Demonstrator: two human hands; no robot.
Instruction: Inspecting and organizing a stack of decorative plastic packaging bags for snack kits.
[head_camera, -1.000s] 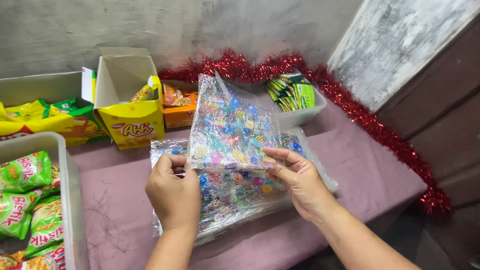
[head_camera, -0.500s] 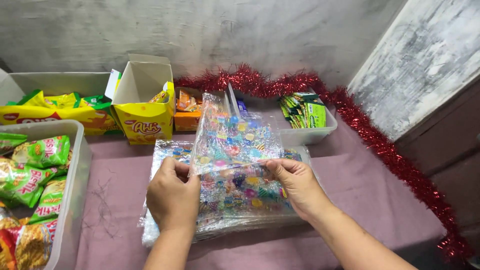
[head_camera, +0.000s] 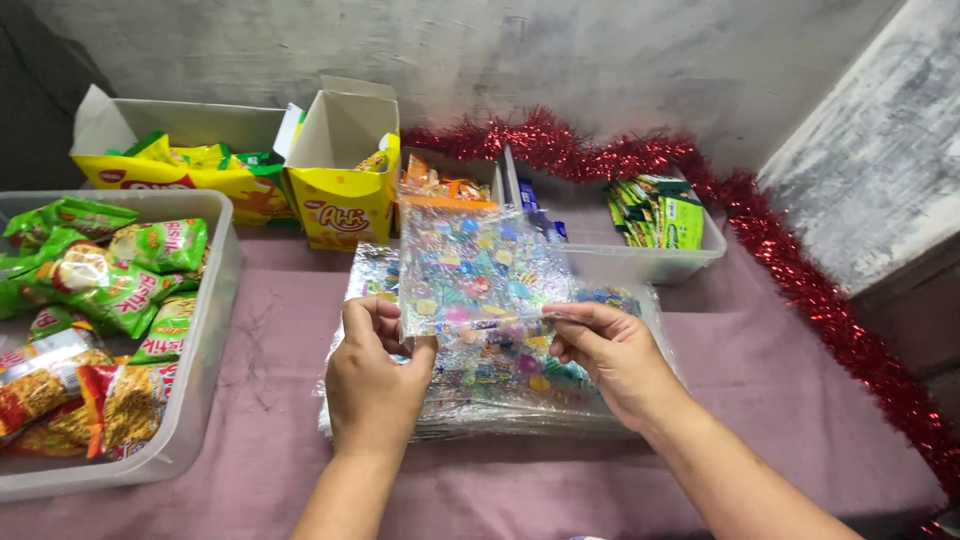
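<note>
Here we pinch the clear sticker packet upright by its bottom edge, left hand and right hand at opposite corners, over the stack mid-table.

Both hands on a clear sticker packet above its stack

Mauve-clothed table: bins, packet stack, tinsel

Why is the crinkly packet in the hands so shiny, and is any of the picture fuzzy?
In the head view, light bounces off the clear packet held up by the left hand and right hand, making white glints, and off the stack of packets beneath it; the middle looks sharp, while the red tinsel goes a little soft toward the right edge; shadows are soft.
</note>
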